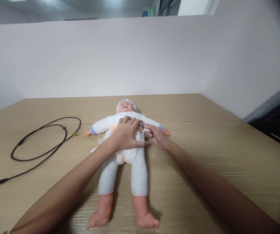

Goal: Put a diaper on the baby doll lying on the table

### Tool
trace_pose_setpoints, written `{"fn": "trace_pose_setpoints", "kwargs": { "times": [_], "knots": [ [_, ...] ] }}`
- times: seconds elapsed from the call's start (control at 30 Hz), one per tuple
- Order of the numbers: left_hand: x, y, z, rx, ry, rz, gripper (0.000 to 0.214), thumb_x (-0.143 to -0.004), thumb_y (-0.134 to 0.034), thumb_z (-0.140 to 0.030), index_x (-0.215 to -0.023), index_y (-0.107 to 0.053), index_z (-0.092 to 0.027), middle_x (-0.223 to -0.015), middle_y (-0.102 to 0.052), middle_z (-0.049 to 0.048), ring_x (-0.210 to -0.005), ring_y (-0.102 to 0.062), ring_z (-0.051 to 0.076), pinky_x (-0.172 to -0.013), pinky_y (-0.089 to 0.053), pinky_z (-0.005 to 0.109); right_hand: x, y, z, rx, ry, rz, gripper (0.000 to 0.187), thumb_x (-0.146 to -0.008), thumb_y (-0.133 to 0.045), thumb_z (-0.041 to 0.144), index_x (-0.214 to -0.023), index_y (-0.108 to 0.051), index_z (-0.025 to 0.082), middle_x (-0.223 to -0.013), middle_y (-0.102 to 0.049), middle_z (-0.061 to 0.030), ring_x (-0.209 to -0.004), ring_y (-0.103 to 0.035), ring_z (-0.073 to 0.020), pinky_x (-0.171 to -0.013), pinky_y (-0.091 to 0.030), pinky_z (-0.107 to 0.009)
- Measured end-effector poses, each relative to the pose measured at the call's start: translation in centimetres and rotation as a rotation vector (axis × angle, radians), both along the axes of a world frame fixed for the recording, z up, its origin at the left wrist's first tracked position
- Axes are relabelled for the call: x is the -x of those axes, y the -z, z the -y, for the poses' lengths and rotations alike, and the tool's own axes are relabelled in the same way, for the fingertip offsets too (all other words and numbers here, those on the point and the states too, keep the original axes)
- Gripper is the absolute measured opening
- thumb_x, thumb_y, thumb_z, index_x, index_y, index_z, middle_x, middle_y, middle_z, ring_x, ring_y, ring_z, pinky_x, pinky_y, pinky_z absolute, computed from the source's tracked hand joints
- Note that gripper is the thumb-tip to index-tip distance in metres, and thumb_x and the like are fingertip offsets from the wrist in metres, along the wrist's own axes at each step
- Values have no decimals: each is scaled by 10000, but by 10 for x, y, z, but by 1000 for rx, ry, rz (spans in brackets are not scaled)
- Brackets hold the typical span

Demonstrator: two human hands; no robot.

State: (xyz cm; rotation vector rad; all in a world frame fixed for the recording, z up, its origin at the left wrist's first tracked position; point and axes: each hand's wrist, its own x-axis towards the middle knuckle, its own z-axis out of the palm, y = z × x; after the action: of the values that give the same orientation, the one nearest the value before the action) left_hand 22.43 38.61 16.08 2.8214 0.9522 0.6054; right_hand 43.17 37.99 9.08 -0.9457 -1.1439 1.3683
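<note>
A baby doll (139,178) in a white suit and printed cap lies on its back, arms spread and feet toward me. Around its hips is a white diaper (127,156) with orange print. Spread across the front of the diaper at the belly, my left hand (128,135) has its thumb apart from its curved fingers and covers much of the print. At the doll's side on the right, my right hand (157,136) pinches a white diaper tab (146,129) between thumb and fingers. Another loose diaper side flap (94,149) sticks out on the left.
A black cable (54,152) lies in loose loops on the wooden table (203,146), left of the doll. Behind the table's far edge stands a white partition (105,58). A dark object (276,113) is at the right edge of view.
</note>
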Motion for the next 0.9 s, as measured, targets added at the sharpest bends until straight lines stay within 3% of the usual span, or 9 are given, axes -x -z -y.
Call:
{"fn": "trace_pose_setpoints", "kwargs": {
  "times": [0.1,0.23,0.37,0.57,0.73,0.9],
  "knots": [
    [1,-1,1,23,10,23,836,-851,-798,-614,-1526,-518,-209,-1387,-723,137,-1284,-508,448,-1080,-443,619,1,1,1,1,-28,-19,490,-809,-817,573,-727,-462,245,-618,-311,85,-594,-234,-117,-584,-267,-291],
    [1,-1,2,50,16,55,671,-978,-638,-455,-1593,-465,-250,-1365,-748,100,-1285,-515,418,-1121,-411,623,-1,2,2,-14,-56,-11,485,-825,-843,578,-741,-514,232,-665,-424,55,-609,-314,-119,-579,-271,-301],
    [3,0,1,59,14,57,626,-946,-605,-335,-1558,-498,-264,-1379,-741,91,-1273,-520,406,-1125,-404,619,-1,4,2,-26,-78,9,480,-875,-820,602,-754,-548,224,-674,-469,43,-609,-351,-123,-584,-283,-311],
    [3,0,0,72,20,53,566,-962,-562,-313,-1523,-526,-253,-1383,-733,82,-1275,-500,398,-1111,-406,607,-2,4,5,-21,-106,3,429,-889,-808,567,-769,-591,218,-687,-518,22,-624,-404,-135,-596,-309,-312],
    [4,-3,1,82,31,24,469,-996,-489,-280,-1455,-575,-238,-1395,-711,84,-1228,-499,378,-1093,-402,603,-4,1,6,-11,-92,-73,363,-850,-801,490,-764,-576,218,-694,-474,29,-629,-407,-132,-603,-325,-300],
    [5,-4,2,99,41,39,499,-985,-496,-255,-1477,-574,-272,-1368,-717,69,-1234,-509,375,-1107,-391,608,-6,-4,7,6,-61,-180,373,-827,-753,426,-712,-453,238,-639,-329,56,-587,-303,-126,-611,-340,-297]
  ]
}}
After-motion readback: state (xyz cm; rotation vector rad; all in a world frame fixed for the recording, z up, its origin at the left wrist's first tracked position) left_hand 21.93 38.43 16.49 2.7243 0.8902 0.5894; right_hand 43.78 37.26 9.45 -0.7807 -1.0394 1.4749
